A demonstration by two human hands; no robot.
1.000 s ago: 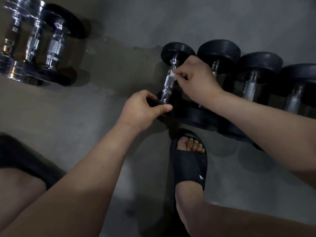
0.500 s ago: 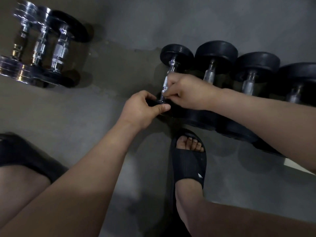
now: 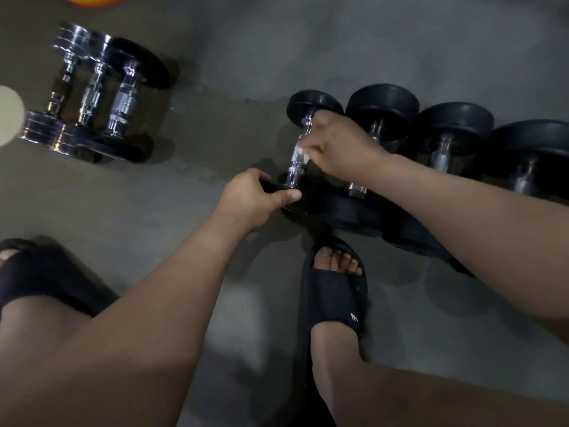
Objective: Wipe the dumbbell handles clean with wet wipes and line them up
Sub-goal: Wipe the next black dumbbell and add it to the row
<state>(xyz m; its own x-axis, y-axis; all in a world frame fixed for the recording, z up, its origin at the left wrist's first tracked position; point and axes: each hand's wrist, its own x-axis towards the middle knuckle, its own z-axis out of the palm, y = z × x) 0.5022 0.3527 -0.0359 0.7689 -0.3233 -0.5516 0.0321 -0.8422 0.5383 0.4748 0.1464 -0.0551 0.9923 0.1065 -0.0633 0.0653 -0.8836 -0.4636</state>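
The smallest black dumbbell [image 3: 311,104] lies on the grey floor [image 3: 308,41] at the left end of a row, one round head far and one near, and a crumpled white wet wipe [image 3: 299,155] is pressed against the middle of its chrome handle [image 3: 294,175]. Just to its right, three larger black dumbbells [image 3: 452,121] lie side by side and parallel, growing in size rightward. Well apart to the left, three more dumbbells [image 3: 123,100] with shiny knurled handles sit packed together, two with chrome plates and one with black.
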